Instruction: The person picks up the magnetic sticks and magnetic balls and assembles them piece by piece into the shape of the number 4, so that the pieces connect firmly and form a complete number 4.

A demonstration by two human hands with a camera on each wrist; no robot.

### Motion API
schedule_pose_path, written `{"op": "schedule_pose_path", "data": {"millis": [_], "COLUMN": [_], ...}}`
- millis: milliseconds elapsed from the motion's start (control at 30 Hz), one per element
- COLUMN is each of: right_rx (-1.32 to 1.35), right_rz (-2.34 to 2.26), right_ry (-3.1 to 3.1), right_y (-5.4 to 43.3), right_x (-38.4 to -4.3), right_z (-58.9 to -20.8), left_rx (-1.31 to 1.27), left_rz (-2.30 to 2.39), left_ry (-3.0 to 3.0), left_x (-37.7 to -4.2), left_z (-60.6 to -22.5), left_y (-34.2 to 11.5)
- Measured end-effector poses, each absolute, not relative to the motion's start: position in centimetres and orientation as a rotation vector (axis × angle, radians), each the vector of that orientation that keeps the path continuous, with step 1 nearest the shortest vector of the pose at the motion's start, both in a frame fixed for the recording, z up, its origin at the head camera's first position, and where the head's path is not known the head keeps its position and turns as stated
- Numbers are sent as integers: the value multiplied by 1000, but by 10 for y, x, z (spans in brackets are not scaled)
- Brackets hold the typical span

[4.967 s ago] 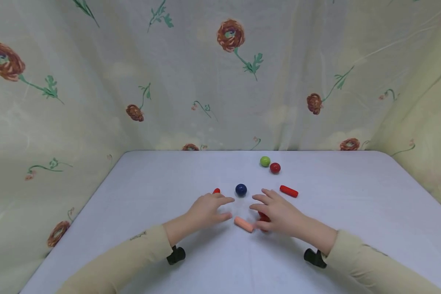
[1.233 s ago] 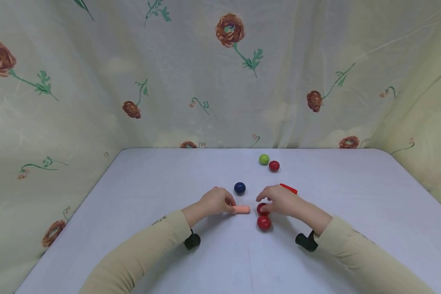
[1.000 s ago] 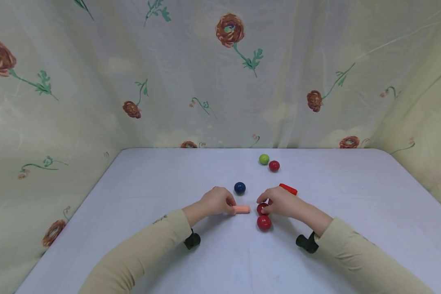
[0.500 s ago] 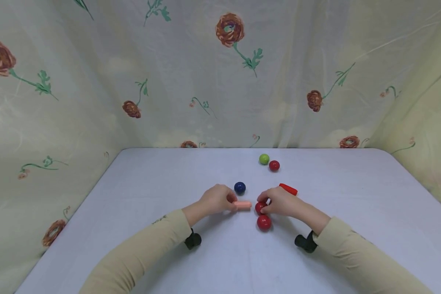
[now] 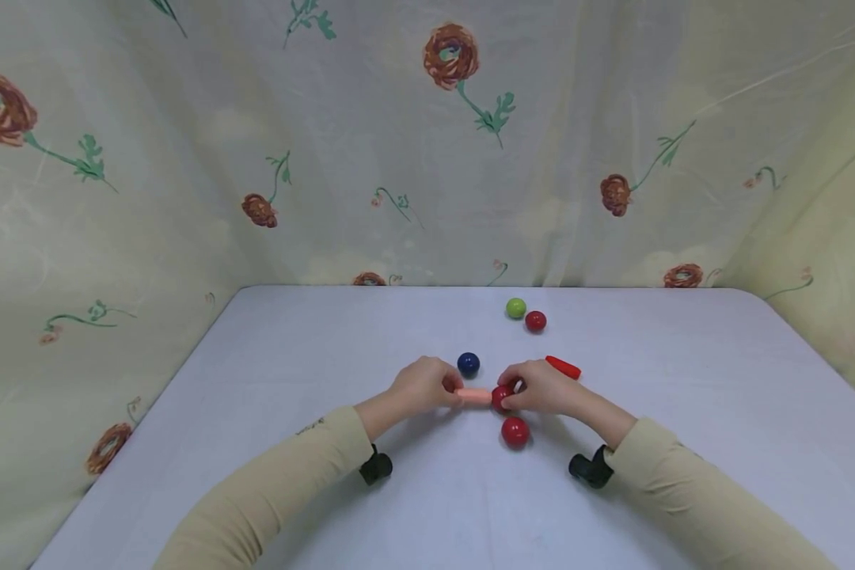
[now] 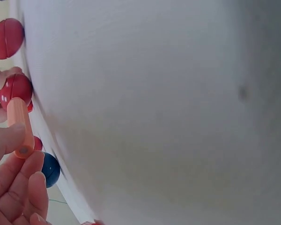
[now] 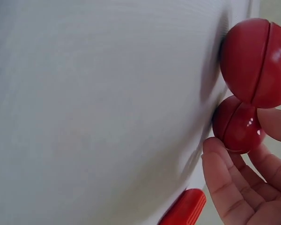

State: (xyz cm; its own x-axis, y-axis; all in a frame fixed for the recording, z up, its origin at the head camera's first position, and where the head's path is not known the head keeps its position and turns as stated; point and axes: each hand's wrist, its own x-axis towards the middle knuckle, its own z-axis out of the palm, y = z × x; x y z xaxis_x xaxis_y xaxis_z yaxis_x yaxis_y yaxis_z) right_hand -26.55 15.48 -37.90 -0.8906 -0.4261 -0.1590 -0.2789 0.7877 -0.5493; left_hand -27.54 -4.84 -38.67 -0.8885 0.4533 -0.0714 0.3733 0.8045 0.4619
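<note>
This is looking like a makeshift recording setup: flowered cloth (image 5: 363,95) is hanging behind and down both sides, a pale table (image 5: 328,340) is filling the middle, black wrist cameras (image 5: 376,469) are showing! Home or lab, the cloth is hiding it.

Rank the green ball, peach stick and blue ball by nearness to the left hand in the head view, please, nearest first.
1. Peach stick: pinched in the left hand.
2. Blue ball: just beyond the hand, slightly right.
3. Green ball: near the far edge of the table.
</note>
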Motion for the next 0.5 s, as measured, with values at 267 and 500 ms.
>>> {"op": "schedule_pose_path", "data": {"millis": [267, 500], "right_rx": [-547, -564], "right_rz": [-800, -804], "right_ry": [2673, 2660], "right_y": [155, 156], "right_x": [-267, -267], "right_z": [-380, -381], "left_rx": [656, 611], "left_rz": [663, 655], "left_ry": [2828, 2815], "left_x": [-275, -273], "left_z": [-388, -389], "left_y": [-48, -48]}}
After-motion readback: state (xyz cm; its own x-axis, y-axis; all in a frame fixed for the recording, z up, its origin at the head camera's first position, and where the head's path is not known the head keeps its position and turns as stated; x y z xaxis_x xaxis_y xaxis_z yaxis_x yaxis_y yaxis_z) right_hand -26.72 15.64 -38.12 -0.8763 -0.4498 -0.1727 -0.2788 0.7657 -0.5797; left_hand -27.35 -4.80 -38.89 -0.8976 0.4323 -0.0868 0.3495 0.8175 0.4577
